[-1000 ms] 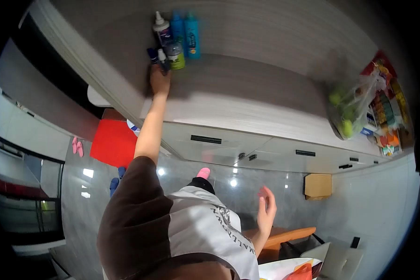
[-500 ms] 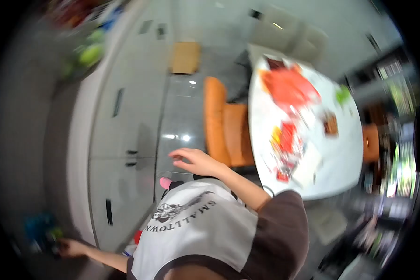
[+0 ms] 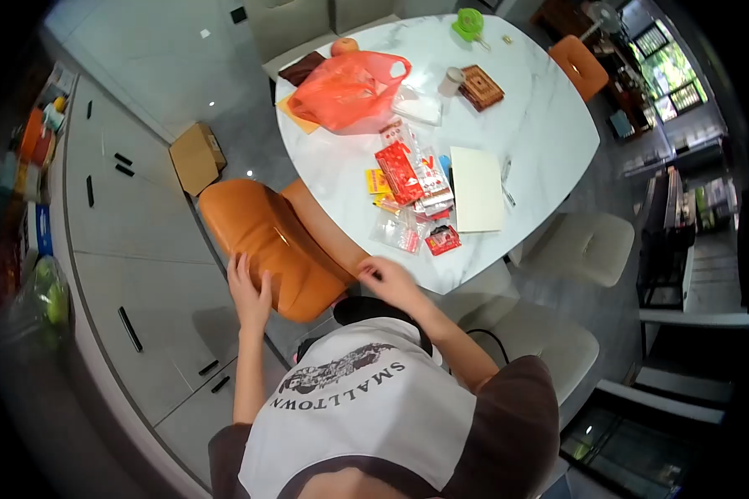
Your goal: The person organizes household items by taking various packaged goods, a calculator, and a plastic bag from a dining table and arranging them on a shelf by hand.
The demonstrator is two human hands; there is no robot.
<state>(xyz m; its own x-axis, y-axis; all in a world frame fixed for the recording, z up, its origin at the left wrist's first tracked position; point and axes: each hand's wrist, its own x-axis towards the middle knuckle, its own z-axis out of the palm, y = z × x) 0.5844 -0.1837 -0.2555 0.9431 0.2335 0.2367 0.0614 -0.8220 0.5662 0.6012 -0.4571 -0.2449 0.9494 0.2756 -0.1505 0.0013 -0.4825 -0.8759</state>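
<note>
Left hand spread, right hand's grip unclear, both were near a heavy-looking chair best held by its backrest.

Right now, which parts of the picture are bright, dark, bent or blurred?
In the head view, the corners are black and the cabinets look bent; the window glares; the floor shows white reflections; the near orange chair shines; the clear bag at left looks dim and soft.

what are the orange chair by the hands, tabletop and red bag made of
Orange chair: probably leather or faux leather, semi-glossy, judging by highlights and creases. Tabletop: perhaps marble or a lookalike, smooth, white with grey veins. Red bag: likely thin plastic, slightly shiny, visibly crinkled.
</note>
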